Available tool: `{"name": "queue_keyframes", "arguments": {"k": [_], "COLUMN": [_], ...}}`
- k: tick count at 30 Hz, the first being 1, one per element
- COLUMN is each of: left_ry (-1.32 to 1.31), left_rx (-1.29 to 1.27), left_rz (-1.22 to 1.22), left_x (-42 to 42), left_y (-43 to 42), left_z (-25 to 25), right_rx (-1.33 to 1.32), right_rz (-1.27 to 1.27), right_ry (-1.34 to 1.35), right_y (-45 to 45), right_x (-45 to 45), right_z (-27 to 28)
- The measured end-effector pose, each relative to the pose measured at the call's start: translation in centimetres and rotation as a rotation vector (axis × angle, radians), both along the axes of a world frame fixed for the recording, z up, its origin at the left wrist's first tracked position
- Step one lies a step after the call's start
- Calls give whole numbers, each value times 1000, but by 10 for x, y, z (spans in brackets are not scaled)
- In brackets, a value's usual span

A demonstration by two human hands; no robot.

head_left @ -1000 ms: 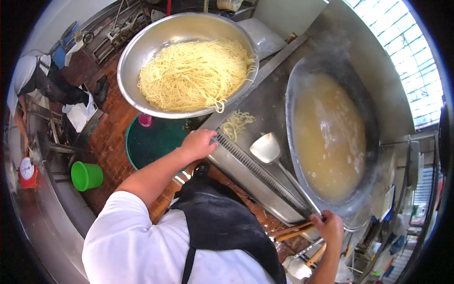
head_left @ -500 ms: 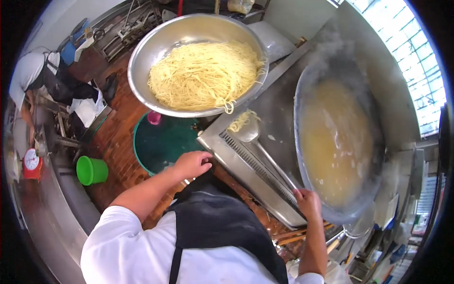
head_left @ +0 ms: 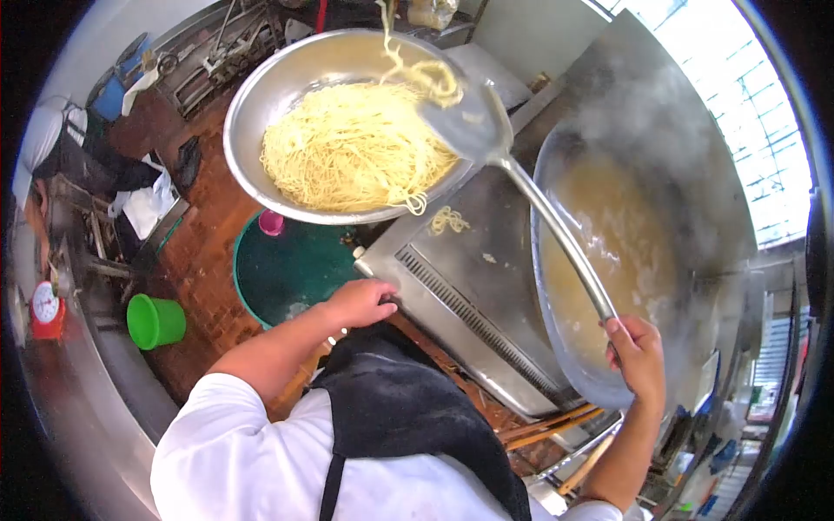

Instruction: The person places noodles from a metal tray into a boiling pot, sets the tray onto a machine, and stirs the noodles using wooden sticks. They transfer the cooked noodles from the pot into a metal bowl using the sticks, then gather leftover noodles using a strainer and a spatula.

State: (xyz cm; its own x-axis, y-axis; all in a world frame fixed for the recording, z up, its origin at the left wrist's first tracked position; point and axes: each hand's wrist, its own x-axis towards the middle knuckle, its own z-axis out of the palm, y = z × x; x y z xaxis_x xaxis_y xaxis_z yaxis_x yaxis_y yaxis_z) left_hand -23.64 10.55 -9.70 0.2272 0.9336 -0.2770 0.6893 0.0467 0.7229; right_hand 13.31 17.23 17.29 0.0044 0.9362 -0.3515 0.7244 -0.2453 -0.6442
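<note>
My right hand is wrapped round the handle end of a long metal wok spatula. Its broad blade is raised over the right rim of a large metal bowl. Off the blade's far side, a few loose noodles are flying above the bowl. A big heap of yellow noodles fills the bowl's middle, and some strands hang over its front rim. My left hand is beside the front corner of the metal stove, fingers curled in, with nothing visible in them.
A steaming wok of cloudy liquid is set into the stove at right. A small noodle clump lies on the stove top. Below the bowl stands a green tub. A green bucket, a red scale and another person are at left.
My right hand has lifted the spatula from the stove top up over the bowl's edge, tossing noodles off the blade. A clump stays on the stove. My left hand has barely moved.
</note>
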Motion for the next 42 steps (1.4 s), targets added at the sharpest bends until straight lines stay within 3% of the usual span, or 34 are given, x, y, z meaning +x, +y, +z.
{"name": "queue_keyframes", "arguments": {"k": [5,8,11,14,17,20,23,28,31,34,41,42], "left_ry": [14,30,16,7,1,26,16,-218,-282,-176,-202,-91], "left_rx": [-78,-122,-151,-112,-109,-133,-186,-327,-428,-271,-284,-174], "left_rz": [72,53,15,12,45,75,133,196,137,-17,69,107], "left_x": [-16,-20,-16,-12,-14,-25,-34,-36,-19,-3,-8,-8], "left_y": [-11,-23,-26,-24,-25,-30,-41,-50,-33,-12,-1,0], "left_z": [-10,-20,-18,-23,-23,-20,-18,-47,-41,-24,-22,-16], "right_rx": [-96,-9,-18,-67,-226,-209,-182,-124,-105,-139,-181,-174], "right_rz": [113,320,416,452,325,212,211,84,194,134,56,55], "right_ry": [-439,-799,-912,-914,-731,-458,-364,-192,-194,-126,-284,-337], "right_y": [3,11,30,51,69,71,49,18,22,20,-2,-6], "right_x": [35,31,15,3,-2,23,40,53,30,12,40,44], "right_z": [4,9,10,-3,-24,-82,-104,-48,-20,-19,-21,-18]}}
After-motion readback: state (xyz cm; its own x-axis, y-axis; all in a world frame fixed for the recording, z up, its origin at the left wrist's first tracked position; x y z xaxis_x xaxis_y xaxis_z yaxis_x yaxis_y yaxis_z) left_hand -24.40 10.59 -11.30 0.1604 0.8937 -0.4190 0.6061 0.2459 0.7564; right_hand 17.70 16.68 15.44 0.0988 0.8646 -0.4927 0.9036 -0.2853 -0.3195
